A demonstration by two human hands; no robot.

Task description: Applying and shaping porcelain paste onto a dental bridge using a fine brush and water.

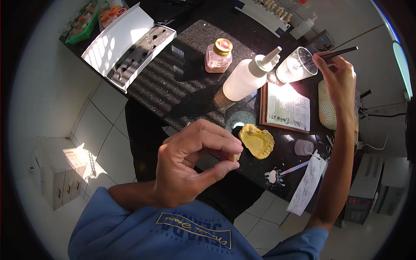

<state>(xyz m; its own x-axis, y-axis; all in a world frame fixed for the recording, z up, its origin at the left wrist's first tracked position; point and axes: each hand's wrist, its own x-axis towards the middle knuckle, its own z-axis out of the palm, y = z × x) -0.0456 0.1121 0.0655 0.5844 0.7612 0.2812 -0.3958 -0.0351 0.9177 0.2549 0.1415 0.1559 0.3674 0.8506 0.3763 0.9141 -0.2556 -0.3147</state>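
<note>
My left hand (188, 162) pinches a small yellowish piece (235, 157) between thumb and fingertips, in front of my body; the fingers cover most of it. At the right my right hand (340, 84) grips a thin black-handled brush (345, 51). The brush's other end reaches the mouth of a clear glass (292, 68); whether its tip touches the liquid I cannot tell. A yellow dental cast (265, 146) with a row of teeth lies on the dark bench just beyond my left fingertips.
Upright near the glass is a white nozzle bottle (242, 80). Beside it are a pink jar (217, 60) and a wood-framed pad (289, 108). Nearer lie a small cup (303, 147), a spatula (294, 167) by white paste (272, 176), and a tissue strip (307, 185). An open white box (117, 47) stands left.
</note>
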